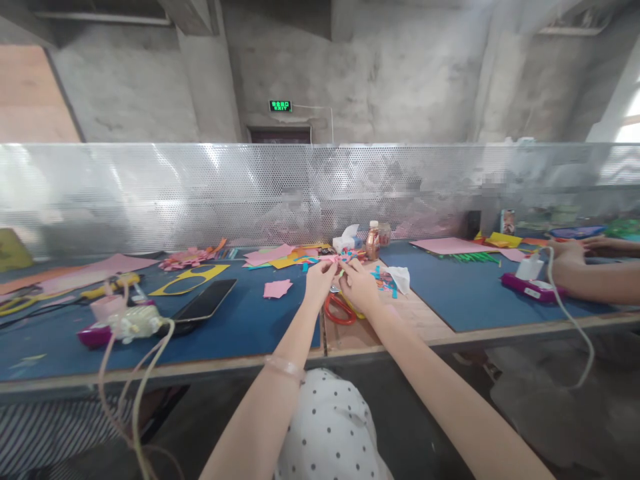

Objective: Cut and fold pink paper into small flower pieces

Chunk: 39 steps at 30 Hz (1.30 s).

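My left hand and my right hand meet over the wooden middle of the table. Fingers of both are closed in a pinch on a small pink paper piece, mostly covered by the fingertips. Just below them lie scissors with red handles. To the left is a little stack of pink paper pieces. Colourful scraps and a crumpled white tissue lie right of my right hand.
A bottle stands behind my hands. Leftward lie a phone, a yellow sheet with cut-out holes, a glue gun and cables. At the right are another person's hands. A perforated metal screen closes the back.
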### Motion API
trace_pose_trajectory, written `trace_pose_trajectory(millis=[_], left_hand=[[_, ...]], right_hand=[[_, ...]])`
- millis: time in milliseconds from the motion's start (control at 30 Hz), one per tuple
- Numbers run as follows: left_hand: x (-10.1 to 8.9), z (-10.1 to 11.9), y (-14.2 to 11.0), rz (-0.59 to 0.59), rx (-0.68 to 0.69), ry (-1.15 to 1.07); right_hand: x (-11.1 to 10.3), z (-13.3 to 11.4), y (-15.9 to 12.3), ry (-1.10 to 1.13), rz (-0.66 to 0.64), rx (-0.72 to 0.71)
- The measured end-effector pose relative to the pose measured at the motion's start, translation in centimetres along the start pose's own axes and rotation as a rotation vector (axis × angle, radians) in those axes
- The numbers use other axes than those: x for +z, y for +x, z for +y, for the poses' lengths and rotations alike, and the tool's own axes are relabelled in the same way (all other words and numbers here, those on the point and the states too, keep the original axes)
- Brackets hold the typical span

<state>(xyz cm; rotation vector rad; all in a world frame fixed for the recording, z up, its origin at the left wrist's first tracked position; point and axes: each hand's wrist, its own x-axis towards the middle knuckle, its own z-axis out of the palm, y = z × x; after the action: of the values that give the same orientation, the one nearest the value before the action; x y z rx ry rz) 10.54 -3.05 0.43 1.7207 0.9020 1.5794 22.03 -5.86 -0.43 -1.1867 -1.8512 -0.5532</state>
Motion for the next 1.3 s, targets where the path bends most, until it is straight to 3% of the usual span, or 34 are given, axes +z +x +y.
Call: trace_pose_trajectory(millis=[200, 633, 833, 1000, 1167, 1300], left_hand=[[0.2, 0.4, -0.2, -0.044, -0.072, -0.129], [0.1, 0.1, -0.2, -0.148, -0.050, -0.124], [0.2, -0.3, 0.0, -0.158, -0.127, -0.089], [0.2, -0.1, -0.1, -0.151, -0.222, -0.187], [0.2, 0.4, -0.3, -0.144, -0.288, -0.223], [0.4, -0.4, 0.1, -0.131, -0.244, -0.164]], right_hand=[[-0.2, 0.0, 0.5, 0.286, 0.177, 0.172], [0.0, 0.1, 0.9, 0.487, 0.189, 0.262], [0.5, 0.9, 1.3, 0.645, 0.114, 0.407], [0.7, 1.6, 1.3, 0.984, -0.039, 0.602], [0.7, 1.9, 1.4, 1.124, -0.036, 0.622], [0.6, 2.7, 1.8, 1.114, -0.159, 0.616]])
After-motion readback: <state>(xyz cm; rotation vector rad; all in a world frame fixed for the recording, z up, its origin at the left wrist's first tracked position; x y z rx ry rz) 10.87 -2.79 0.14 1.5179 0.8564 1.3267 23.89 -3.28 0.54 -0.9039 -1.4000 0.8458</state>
